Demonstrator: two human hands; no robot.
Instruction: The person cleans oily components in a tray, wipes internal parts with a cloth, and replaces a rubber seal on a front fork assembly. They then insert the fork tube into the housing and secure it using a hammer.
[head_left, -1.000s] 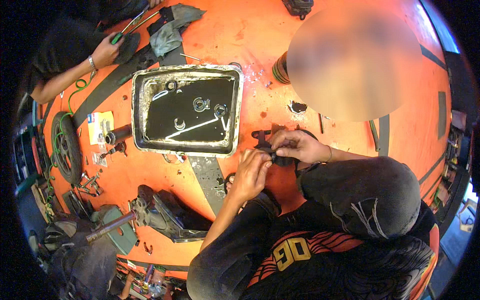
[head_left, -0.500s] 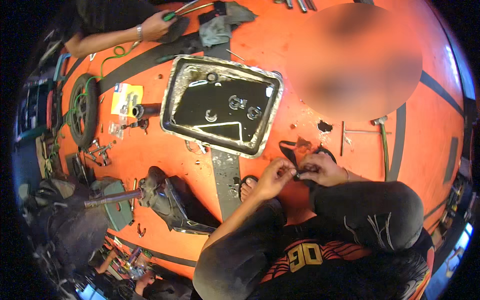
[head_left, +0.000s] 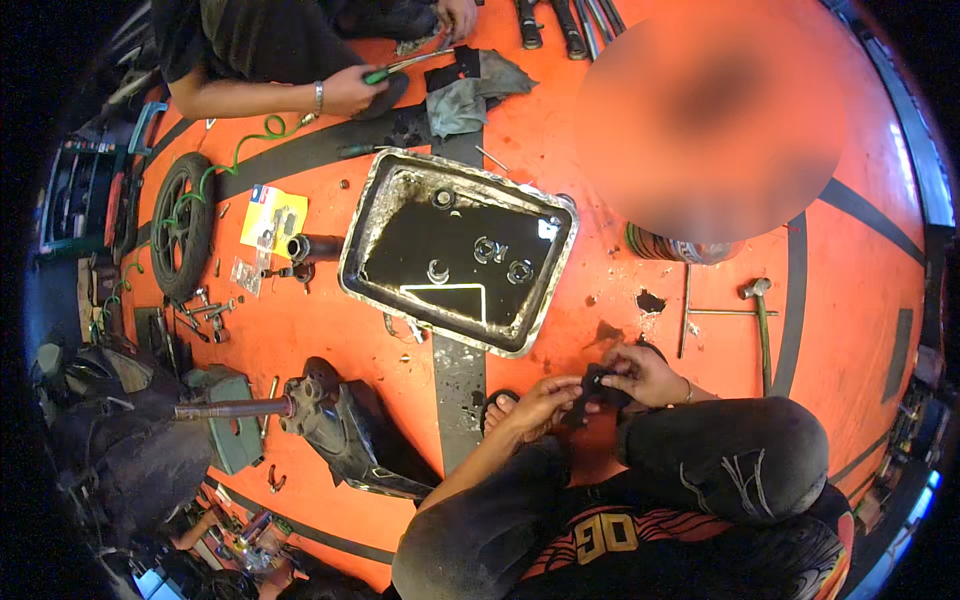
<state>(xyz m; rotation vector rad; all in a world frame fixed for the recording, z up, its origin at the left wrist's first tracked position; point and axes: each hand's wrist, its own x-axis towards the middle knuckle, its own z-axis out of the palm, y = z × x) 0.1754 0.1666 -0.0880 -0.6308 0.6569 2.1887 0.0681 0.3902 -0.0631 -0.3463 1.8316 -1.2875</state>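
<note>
I hold a small dark, limp piece [head_left: 603, 393], which looks like a black rag, between both hands in front of my knees. My left hand [head_left: 548, 403] pinches its left edge with thumb and fingertips. My right hand [head_left: 643, 376] is closed on its other side, and a tiny pale spot shows by the right thumb. Whether something small is wrapped inside cannot be made out. Beyond my hands lies a rectangular metal tray [head_left: 362, 215] of dark liquid, with several ring-shaped parts sitting in it.
At far left a co-worker's hand [head_left: 352, 92] grips a green-handled screwdriver [head_left: 385, 73] near a grey rag [head_left: 460, 105]. A wheel [head_left: 183, 225], a yellow packet [head_left: 272, 220] and a motorcycle fork [head_left: 235, 408] lie left. Right are a T-handle wrench [head_left: 687, 312], a hammer [head_left: 763, 335] and a can [head_left: 680, 246].
The view has shifted, so the tray and floor things sit lower in the picture. My hands now spread the dark piece a little between them. The co-worker's other hand has come into view.
</note>
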